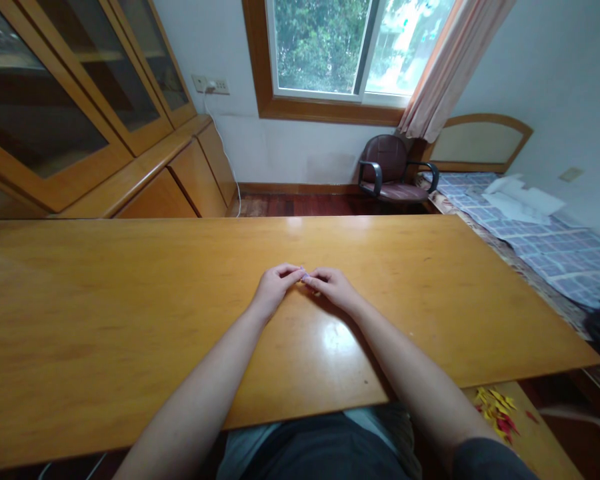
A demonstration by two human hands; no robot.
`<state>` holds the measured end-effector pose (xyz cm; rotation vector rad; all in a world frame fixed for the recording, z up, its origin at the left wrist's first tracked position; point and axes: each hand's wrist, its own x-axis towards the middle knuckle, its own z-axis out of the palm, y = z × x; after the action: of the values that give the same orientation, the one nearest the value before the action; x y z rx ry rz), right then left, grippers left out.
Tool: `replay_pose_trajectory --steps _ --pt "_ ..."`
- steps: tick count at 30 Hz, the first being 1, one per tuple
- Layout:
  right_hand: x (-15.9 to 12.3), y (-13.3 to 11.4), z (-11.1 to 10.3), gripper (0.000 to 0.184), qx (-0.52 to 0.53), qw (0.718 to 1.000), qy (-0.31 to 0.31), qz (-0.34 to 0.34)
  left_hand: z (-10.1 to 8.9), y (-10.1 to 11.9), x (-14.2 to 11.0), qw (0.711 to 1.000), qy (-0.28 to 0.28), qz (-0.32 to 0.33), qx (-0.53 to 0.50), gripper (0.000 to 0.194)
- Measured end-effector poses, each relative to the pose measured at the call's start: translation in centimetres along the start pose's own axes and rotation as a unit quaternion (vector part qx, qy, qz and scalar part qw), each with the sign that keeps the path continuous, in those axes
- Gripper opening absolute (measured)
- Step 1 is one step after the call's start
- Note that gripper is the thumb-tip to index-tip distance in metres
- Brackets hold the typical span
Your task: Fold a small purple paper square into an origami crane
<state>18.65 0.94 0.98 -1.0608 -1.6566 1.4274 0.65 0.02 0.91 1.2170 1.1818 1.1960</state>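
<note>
My left hand (274, 288) and my right hand (332, 287) meet at the middle of the wooden table (130, 300). The fingers of both are curled and pinched together around a tiny pale piece (305, 278) between the fingertips. It is too small to name. Both forearms rest over the table's near edge.
A glass-fronted wooden cabinet (80, 113) stands at the left. A dark red armchair (393, 170) sits under the window (350, 47). A bed (545, 233) with patterned cover and white paper lies at the right. Several red and yellow scraps (495, 407) lie on a low surface at lower right.
</note>
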Motion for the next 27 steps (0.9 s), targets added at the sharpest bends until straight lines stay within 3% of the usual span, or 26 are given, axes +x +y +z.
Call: replay_pose_trajectory --steps 14,19,27 --pt "0.02 0.74 -0.43 0.04 0.008 1.0 -0.022 -0.011 -0.31 -0.47 0.17 0.999 -0.035 0.011 0.04 0.026" --pt "0.0 0.56 -0.33 0.038 0.008 1.0 -0.023 -0.009 -0.27 -0.5 0.12 1.0 -0.019 0.001 0.017 0.025" --pt "0.29 0.84 -0.33 0.035 0.052 0.997 0.057 -0.026 -0.35 -0.34 -0.06 0.997 -0.037 0.018 0.06 0.022"
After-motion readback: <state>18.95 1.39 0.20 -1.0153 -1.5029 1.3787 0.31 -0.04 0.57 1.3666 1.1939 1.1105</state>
